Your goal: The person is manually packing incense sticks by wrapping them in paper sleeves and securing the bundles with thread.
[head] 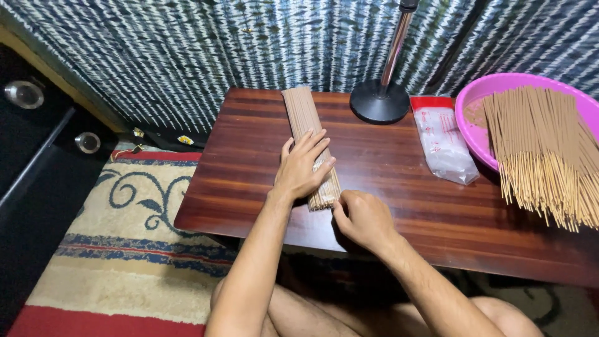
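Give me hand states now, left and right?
Left hand: open, flat, palm pressing down on the stick bundle.
Right hand: curled, fingertips at the bundle's near end; whether it grips cannot be told.

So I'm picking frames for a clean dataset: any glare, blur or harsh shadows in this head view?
Head view: sharp overall, both hands crisp, left hand flat on the incense stick bundle, right hand at its near end. Soft sheen on the wooden table and a bright streak on the chrome lamp pole. Shadows are soft; the left edge by the dark cabinet is dim. Slight wide-angle bending shows at the edges.
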